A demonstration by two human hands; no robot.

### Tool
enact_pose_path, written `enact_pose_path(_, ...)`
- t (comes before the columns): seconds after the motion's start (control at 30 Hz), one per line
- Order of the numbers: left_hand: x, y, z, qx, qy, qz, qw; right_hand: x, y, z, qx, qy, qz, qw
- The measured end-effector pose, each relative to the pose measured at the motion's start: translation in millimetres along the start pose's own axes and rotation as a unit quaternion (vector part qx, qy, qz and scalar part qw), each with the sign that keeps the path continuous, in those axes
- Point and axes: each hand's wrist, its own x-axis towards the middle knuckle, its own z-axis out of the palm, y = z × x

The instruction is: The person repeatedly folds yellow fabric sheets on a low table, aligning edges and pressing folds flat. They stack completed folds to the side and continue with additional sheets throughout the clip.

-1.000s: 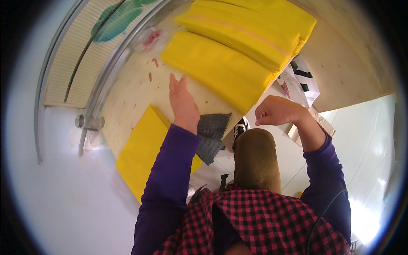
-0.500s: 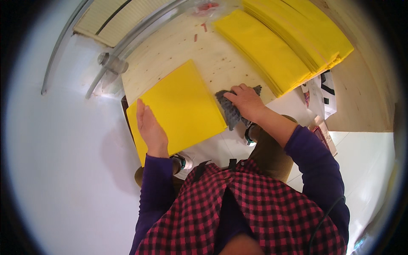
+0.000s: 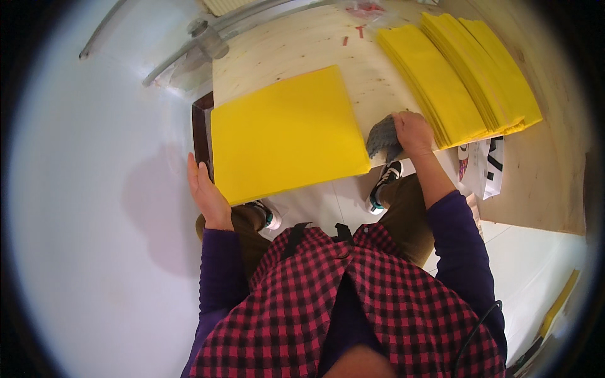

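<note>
Left hand (image 3: 210,198) outstretched, right hand (image 3: 415,133) gripping cloth (image 3: 382,138)

Grips a dark grey cloth (image 3: 382,137) with the right hand (image 3: 414,131) at the near edge of the wooden surface (image 3: 368,75). Positions the left hand (image 3: 209,198), fingers extended, beside the left side of a flat yellow fabric stack (image 3: 290,138); contact not determinable. Carries on the surface, right of the cloth, folded yellow fabric bundles (image 3: 476,75), side by side. Includes, toward the far edge, two small red strips (image 3: 345,41) and a clear plastic bag (image 3: 365,9) with red contents.
</note>
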Motion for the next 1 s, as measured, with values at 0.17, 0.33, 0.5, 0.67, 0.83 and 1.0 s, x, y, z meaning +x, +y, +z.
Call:
enact_pose_path(0.17, 0.9, -7.0, -27.5, -0.002, 0.045, -0.002, 0.999, 3.3, -4.8, 2.2, 0.075, 0.105, -0.077, 0.989)
enact_pose_path(0.33, -1.7, -17.3, -54.6, 0.057, 0.066, 0.003, 0.996, -13.0, -19.4, 16.3, 0.019, 0.115, -0.137, 0.984)
enact_pose_path(0.5, 0.8, -28.2, -69.4, 0.049, 0.08, -0.011, 0.996, -5.6, -16.6, 20.4, 0.051, 0.031, -0.073, 0.996)
enact_pose_path(0.67, 1.3, -32.3, -75.4, 0.064, 0.082, -0.012, 0.995, 1.3, -17.8, 13.7, 0.011, -0.024, 0.08, 0.996)
enact_pose_path(0.83, 0.5, -30.5, -74.8, 0.067, 0.087, -0.03, 0.993, 4.2, -20.1, 3.2, 0.047, -0.015, 0.142, 0.989)
enact_pose_path(1.0, -1.0, -32.2, -73.2, 0.059, 0.079, -0.024, 0.995, 14.2, -19.2, 0.4, 0.145, -0.003, 0.222, 0.964)
